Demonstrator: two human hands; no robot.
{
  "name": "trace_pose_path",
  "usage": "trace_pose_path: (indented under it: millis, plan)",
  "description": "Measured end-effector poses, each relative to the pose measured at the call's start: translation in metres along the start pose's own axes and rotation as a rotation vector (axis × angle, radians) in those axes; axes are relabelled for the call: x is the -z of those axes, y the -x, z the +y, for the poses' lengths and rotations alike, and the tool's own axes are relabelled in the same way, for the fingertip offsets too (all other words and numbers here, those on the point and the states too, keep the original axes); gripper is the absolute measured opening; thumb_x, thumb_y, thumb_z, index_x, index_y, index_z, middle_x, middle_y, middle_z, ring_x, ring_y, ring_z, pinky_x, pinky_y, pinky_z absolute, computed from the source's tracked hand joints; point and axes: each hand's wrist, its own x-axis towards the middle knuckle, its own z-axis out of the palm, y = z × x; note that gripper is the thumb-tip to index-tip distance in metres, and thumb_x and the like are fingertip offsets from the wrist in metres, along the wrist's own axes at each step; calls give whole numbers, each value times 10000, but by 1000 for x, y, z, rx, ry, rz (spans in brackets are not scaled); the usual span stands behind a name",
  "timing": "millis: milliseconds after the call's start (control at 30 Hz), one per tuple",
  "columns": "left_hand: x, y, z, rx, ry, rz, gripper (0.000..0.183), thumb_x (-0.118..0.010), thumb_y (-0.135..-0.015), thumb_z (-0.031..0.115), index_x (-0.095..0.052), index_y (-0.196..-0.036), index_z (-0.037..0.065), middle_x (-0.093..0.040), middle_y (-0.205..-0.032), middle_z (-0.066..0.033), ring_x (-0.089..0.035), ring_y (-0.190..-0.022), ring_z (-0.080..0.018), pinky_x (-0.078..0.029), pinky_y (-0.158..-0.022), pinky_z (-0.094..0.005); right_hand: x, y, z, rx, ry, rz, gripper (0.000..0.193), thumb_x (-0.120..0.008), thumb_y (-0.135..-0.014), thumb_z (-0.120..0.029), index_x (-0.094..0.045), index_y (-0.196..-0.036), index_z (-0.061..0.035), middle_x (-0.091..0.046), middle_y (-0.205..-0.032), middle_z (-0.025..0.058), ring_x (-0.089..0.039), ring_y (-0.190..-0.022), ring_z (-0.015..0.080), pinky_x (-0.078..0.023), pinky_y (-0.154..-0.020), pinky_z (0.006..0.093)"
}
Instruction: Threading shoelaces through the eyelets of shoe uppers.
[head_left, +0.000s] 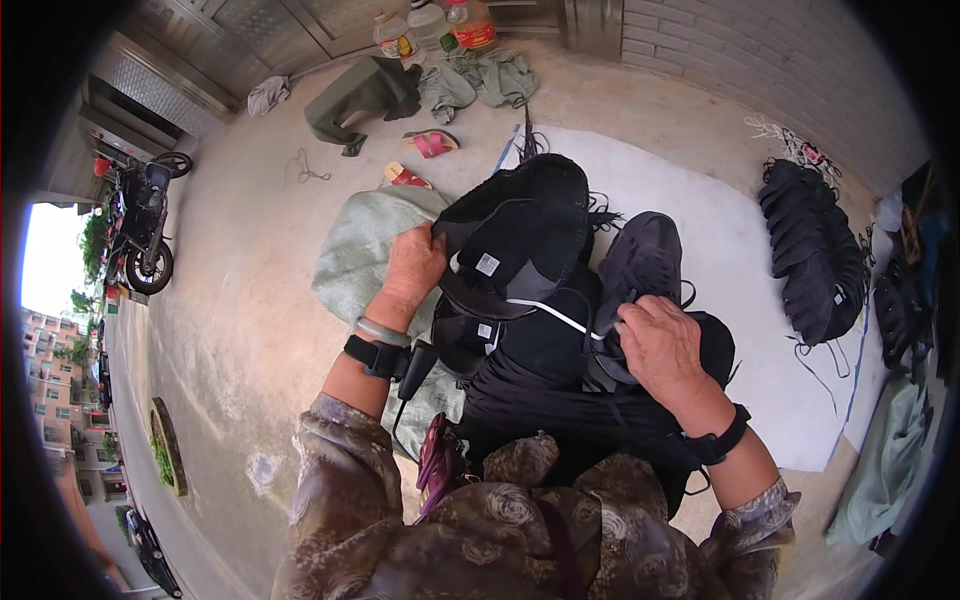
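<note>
At frame centre, the left hand (415, 262) pinches the upper (525, 235) by its edge; the right hand (660, 345) curls at the shoe (642, 255), grip unclear. Both seem light, floppy, best held by rims.

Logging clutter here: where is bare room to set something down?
Free: the white sheet between the dark shoe at the right hand and the black shoe stack; concrete floor between the green sack and the motorbike. Crowded: between that hand and the left hand, where black shoe uppers overlap.

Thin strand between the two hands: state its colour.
White; the strand shows best in the head view.
</note>
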Motion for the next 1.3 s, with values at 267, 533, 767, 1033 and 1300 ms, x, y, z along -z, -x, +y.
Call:
trace_pose_path:
  millis: [267, 533, 767, 1033, 1300]
  plan:
    - [20, 14, 1, 416, 561, -308, 322, -616, -811, 309, -628, -796, -12, -607, -648, -99, -608, -587, -179, -504, -516, -272, -69, -47, -17, -110, 176, -355, 88, -541, -710, -40, -592, -758, 14, -634, -703, 178, -650, -714, 292, -512, -631, 381]
    - [9, 5, -30, 473, 1079, -602, 441, -620, -805, 452, -609, -944, 34, -583, -862, -27, -575, -667, -108, -507, -642, -228, -41, -73, -93, -387, -1228, -559, 130, -499, -841, -56, -580, -884, 37, -561, -568, 52, -554, -451, 104, -443, -421, 234]
    - [10, 2, -36, 377, 1151, -737, 437, -580, -846, 433, -563, -1061, 52, -602, -895, -4, -592, -698, -85, -509, -658, -231, -53, -54, -97, 165, -919, -360, 115, -498, -828, -85, -463, -799, 21, -594, -776, 205, -573, -770, 395, -446, -634, 413]
    - [1, 15, -23, 453, 1125, -720, 555, -557, -797, 588, -569, -1028, 84, -615, -925, -26, -598, -817, -136, -460, -741, -299, -54, 19, -39, -59, -314, -455, 198, -549, -822, -157, -500, -961, -26, -540, -891, 170, -560, -860, 348, -448, -768, 426]
    - [9, 30, 14, 121, 1372, -736, 370, -621, -830, 347, -556, -1030, 42, -629, -935, -59, -588, -845, -129, -443, -791, -278, -78, 35, -66, 310, -515, -531, 191, -575, -820, -229, -503, -818, -52, -514, -789, 114, -550, -778, 285, -456, -726, 370]
